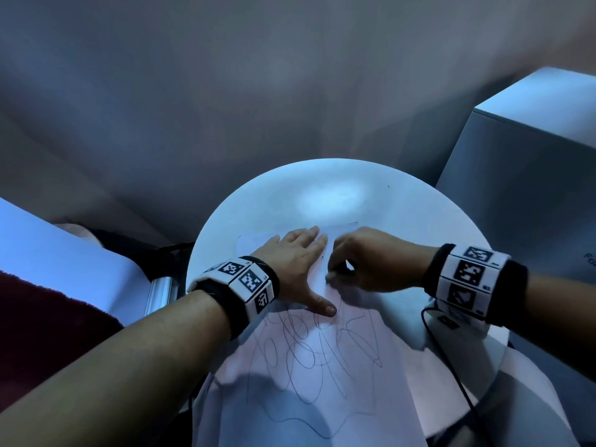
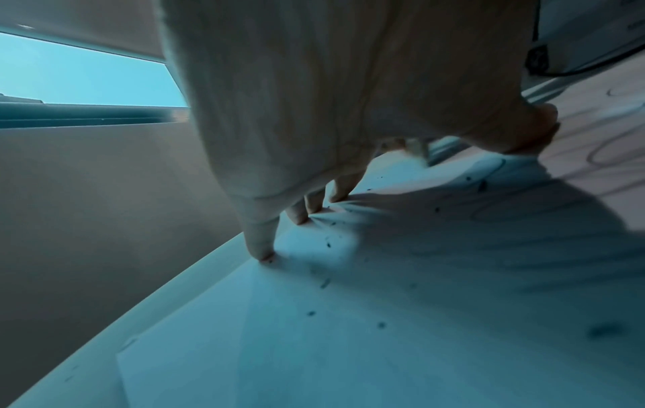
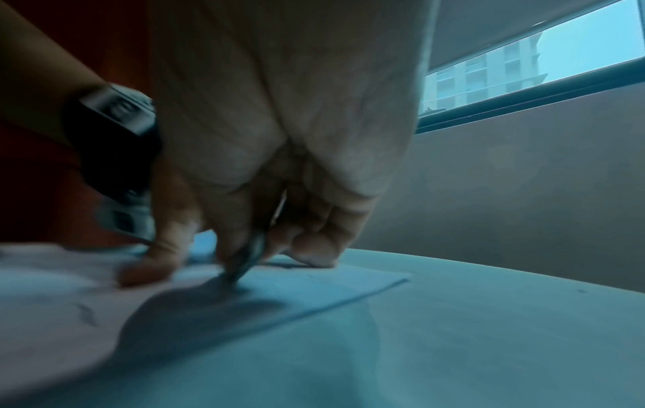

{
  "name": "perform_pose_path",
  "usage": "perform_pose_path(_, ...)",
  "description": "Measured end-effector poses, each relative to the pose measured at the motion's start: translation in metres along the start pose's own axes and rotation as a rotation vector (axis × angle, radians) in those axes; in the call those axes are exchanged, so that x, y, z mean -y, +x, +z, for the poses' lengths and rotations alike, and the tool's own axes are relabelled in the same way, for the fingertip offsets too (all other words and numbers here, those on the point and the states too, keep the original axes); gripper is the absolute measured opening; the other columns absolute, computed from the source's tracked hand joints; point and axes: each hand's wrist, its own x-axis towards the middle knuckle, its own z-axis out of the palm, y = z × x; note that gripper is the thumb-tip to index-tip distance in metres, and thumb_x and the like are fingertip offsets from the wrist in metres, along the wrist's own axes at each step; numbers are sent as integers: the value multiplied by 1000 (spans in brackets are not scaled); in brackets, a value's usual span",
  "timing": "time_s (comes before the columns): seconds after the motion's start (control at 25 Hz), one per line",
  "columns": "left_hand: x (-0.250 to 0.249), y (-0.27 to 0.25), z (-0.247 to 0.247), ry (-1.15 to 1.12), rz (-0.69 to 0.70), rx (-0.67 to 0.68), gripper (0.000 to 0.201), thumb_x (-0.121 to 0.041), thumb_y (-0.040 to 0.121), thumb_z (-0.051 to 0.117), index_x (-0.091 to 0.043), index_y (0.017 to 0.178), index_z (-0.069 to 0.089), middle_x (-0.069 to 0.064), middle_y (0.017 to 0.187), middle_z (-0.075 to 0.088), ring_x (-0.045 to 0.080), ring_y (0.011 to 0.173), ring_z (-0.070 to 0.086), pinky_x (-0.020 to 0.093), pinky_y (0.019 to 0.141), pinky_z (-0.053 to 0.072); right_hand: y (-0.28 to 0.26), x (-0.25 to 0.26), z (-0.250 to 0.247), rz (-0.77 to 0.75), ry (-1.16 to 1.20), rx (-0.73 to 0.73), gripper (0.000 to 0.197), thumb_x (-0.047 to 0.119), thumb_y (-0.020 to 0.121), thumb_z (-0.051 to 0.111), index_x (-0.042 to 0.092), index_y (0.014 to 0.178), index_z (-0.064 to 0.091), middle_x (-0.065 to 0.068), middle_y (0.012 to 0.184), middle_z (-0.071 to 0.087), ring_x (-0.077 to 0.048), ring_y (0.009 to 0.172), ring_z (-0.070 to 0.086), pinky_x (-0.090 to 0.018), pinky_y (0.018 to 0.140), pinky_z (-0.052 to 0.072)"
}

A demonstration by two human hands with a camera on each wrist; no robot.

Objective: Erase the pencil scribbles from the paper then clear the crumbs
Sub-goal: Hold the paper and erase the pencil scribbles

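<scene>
A white paper (image 1: 322, 366) lies on the round white table (image 1: 403, 214), its near end hanging over the table's edge. Looping pencil scribbles (image 1: 309, 350) cover its near half. My left hand (image 1: 296, 256) lies flat on the paper's far part, fingers spread, thumb beside the scribbles. In the left wrist view its fingertips (image 2: 261, 248) press the sheet down and dark eraser crumbs (image 2: 328, 244) lie scattered around. My right hand (image 1: 371, 259) is curled just right of the left hand. It pinches a small eraser (image 3: 251, 254), whose tip touches the paper.
A black cable (image 1: 451, 366) runs over the table's right side and off the near edge. A tall grey box (image 1: 522, 156) stands to the right of the table. Dark red fabric (image 1: 48, 333) and a white surface (image 1: 64, 253) lie to the left.
</scene>
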Motion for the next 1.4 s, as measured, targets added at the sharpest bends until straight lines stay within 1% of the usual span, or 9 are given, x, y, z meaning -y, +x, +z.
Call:
perform_pose_path(0.08, 0, 1, 1, 5, -3, 10, 140, -90, 60, 62, -21, 160, -7, 1, 169, -12, 21, 155, -6, 50, 123, 12, -2, 5, -2, -15, 16, 96, 16, 31, 87, 68, 18, 82, 77, 3, 76, 70, -11, 64, 54, -15, 61, 39)
perform_pose_path(0.32, -1, 1, 2, -1, -9, 2, 139, -90, 60, 61, -21, 160, -7, 1, 168, -13, 20, 154, -7, 50, 123, 10, 19, -15, -11, 183, 14, -108, 20, 34, 86, 68, 16, 80, 74, -3, 76, 71, -26, 72, 62, -40, 71, 53)
perform_pose_path(0.52, 0, 1, 4, 12, -7, 21, 140, -91, 61, 59, -21, 159, -12, 1, 168, -16, 20, 154, -10, 50, 124, 8, -6, 9, -5, 95, 33, 148, 22, 40, 88, 67, 20, 86, 76, 3, 79, 73, -19, 69, 60, -32, 67, 50)
perform_pose_path(0.76, 0, 1, 4, 8, -4, 3, 139, -91, 61, 60, -21, 160, -9, 2, 168, -13, 20, 154, -8, 50, 124, 8, 20, -21, -14, 209, -42, -117, 25, 38, 87, 67, 15, 80, 74, -4, 76, 71, -27, 72, 61, -39, 70, 54)
perform_pose_path(0.92, 0, 1, 4, 12, -5, 32, 140, -92, 61, 58, -21, 159, -12, 1, 168, -17, 21, 154, -11, 50, 124, 7, -8, 2, -8, 91, 38, 125, 25, 39, 90, 65, 17, 82, 74, -1, 73, 69, -20, 64, 57, -23, 60, 44)
perform_pose_path(1.0, 0, 1, 3, 9, -6, 33, 140, -92, 61, 58, -21, 159, -12, 1, 168, -17, 20, 154, -12, 51, 124, 7, -5, 0, -10, 72, 25, 182, 26, 42, 89, 66, 19, 83, 75, 1, 74, 70, -18, 64, 57, -22, 60, 44)
perform_pose_path(1.2, -1, 0, 4, 0, -4, 9, 139, -90, 61, 60, -21, 160, -10, 1, 168, -14, 19, 154, -10, 50, 124, 7, 24, -32, -22, 177, -51, -64, 32, 44, 84, 62, 14, 75, 70, -5, 71, 70, -29, 69, 63, -39, 68, 55)
perform_pose_path(1.28, 0, 1, 4, -4, -1, 9, 140, -91, 61, 60, -21, 160, -11, 1, 168, -15, 19, 154, -10, 51, 123, 7, 11, -15, -16, 92, -88, -4, 29, 39, 85, 61, 14, 74, 68, -6, 71, 69, -29, 67, 60, -37, 66, 53)
perform_pose_path(1.4, 0, 1, 4, -1, -2, 27, 140, -90, 62, 60, -21, 159, -13, 1, 168, -17, 19, 154, -12, 51, 124, 6, -14, 16, -7, -2, -38, 236, 29, 41, 89, 59, 18, 75, 69, -3, 70, 68, -24, 63, 56, -34, 61, 48)
